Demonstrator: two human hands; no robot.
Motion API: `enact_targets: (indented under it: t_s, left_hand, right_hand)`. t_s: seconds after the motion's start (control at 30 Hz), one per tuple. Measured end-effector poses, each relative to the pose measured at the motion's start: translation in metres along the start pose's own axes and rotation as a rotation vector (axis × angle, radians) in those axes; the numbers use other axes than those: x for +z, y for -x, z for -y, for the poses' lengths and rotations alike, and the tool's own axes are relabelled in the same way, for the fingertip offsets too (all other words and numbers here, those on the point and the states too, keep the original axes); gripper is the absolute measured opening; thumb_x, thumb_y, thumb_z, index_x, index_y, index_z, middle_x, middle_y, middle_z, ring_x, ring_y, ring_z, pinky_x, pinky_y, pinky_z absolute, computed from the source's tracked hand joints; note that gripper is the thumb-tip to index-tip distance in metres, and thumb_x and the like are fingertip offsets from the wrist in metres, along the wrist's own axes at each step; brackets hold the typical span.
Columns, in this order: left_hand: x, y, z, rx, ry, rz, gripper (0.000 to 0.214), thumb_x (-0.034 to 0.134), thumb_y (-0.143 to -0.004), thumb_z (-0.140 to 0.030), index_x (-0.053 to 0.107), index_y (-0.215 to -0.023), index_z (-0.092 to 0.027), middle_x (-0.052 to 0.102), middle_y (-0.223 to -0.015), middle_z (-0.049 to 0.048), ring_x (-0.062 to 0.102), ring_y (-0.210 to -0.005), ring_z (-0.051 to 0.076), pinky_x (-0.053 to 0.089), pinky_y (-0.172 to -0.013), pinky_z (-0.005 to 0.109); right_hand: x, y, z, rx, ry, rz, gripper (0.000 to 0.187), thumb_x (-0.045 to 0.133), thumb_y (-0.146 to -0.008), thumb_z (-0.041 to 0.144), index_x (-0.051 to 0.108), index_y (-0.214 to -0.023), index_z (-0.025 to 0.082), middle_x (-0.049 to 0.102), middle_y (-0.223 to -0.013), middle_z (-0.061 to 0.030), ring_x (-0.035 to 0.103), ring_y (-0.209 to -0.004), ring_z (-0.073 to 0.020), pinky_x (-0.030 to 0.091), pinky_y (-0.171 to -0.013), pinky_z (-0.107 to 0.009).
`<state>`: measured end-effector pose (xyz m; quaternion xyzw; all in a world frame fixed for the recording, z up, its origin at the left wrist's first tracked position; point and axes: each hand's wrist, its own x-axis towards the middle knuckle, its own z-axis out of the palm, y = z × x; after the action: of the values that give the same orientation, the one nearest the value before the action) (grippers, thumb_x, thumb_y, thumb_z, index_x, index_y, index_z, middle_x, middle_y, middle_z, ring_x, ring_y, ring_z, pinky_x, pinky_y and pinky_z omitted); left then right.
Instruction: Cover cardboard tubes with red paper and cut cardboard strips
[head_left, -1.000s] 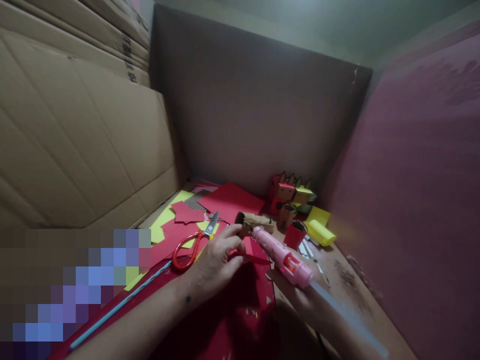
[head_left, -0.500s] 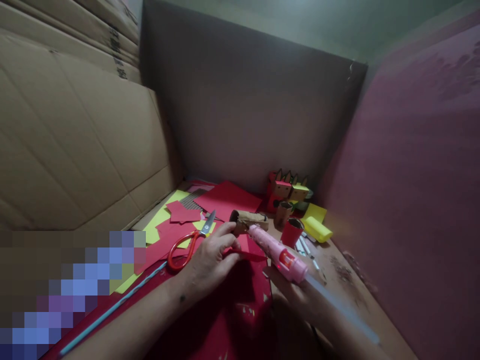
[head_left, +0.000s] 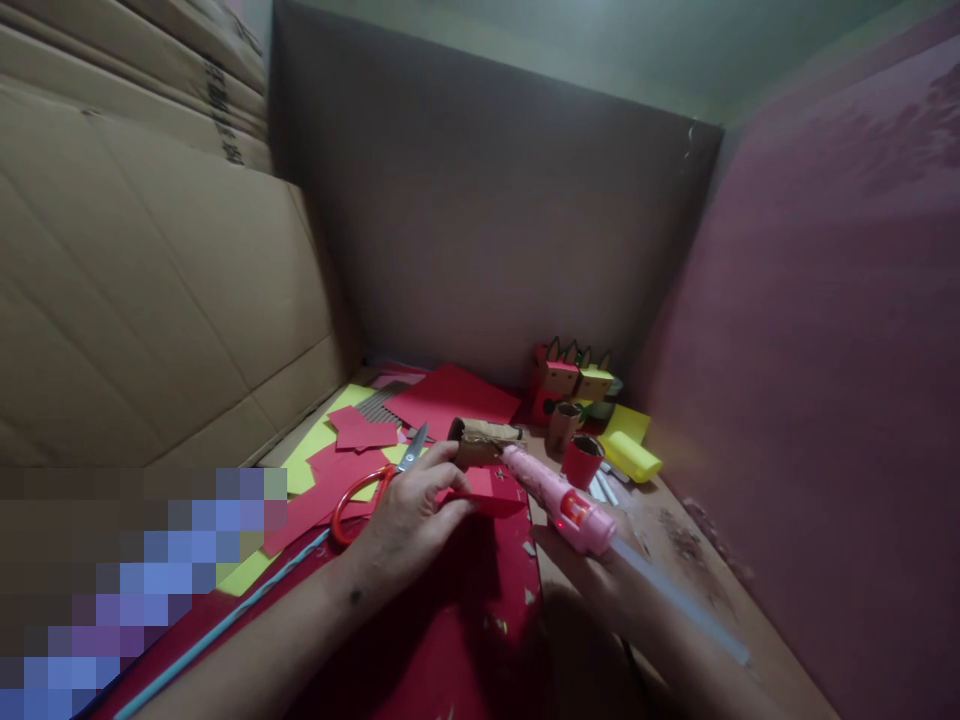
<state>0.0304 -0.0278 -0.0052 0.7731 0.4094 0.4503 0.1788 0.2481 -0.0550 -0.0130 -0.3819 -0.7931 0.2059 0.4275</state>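
My left hand [head_left: 412,505] is closed, pinching a red paper strip [head_left: 491,487] between thumb and fingers. Just beyond it lies a cardboard tube [head_left: 484,440] on its side, with a fingertip close to its left end. In my right hand [head_left: 589,575] is a pink glue gun [head_left: 559,495], its nozzle near the tube's right end and a clear glue stick [head_left: 682,600] jutting from the back. A small red light glows on the gun. Beside my left hand, scissors [head_left: 375,490] with orange-red handles rest partly open on the paper.
Red paper sheets [head_left: 454,395] and yellow paper [head_left: 330,430] cover the left. Behind on the right stand animal-faced cardboard figures [head_left: 574,380], a brown tube [head_left: 562,428], a red-wrapped tube [head_left: 582,462] and a yellow roll [head_left: 636,457]. A large carton [head_left: 150,270] borders the left, a pink wall [head_left: 825,330] the right.
The glue gun's nozzle has slid right along the tube toward its right end. My left hand and the tube have shifted slightly left in view.
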Motion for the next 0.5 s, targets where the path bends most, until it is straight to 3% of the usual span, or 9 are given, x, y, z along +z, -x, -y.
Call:
enact_targets:
  t_s: [0.2, 0.5]
  left_hand:
    - [0.0, 0.0, 0.002, -0.045, -0.054, -0.051, 0.009, 0.055, -0.075, -0.019, 0.061, -0.069, -0.02, 0.057, -0.11, 0.0059, 0.056, -0.106, 0.021, 0.044, -0.089, 0.034]
    - [-0.003, -0.001, 0.0, -0.014, -0.053, -0.077, 0.01, 0.054, -0.075, -0.017, 0.06, -0.068, -0.019, 0.058, -0.102, 0.0053, 0.059, -0.096, 0.019, 0.047, -0.084, 0.033]
  right_hand:
    - [-0.005, -0.006, 0.008, 0.016, -0.067, 0.048, 0.052, 0.052, -0.087, 0.029, 0.038, -0.136, 0.026, 0.052, -0.132, -0.0059, 0.041, -0.126, -0.0262, 0.037, -0.103, -0.045]
    - [-0.009, -0.011, 0.014, 0.005, -0.076, 0.005, 0.05, 0.055, -0.083, 0.027, 0.045, -0.132, 0.028, 0.053, -0.131, -0.0023, 0.043, -0.124, -0.0295, 0.037, -0.104, -0.045]
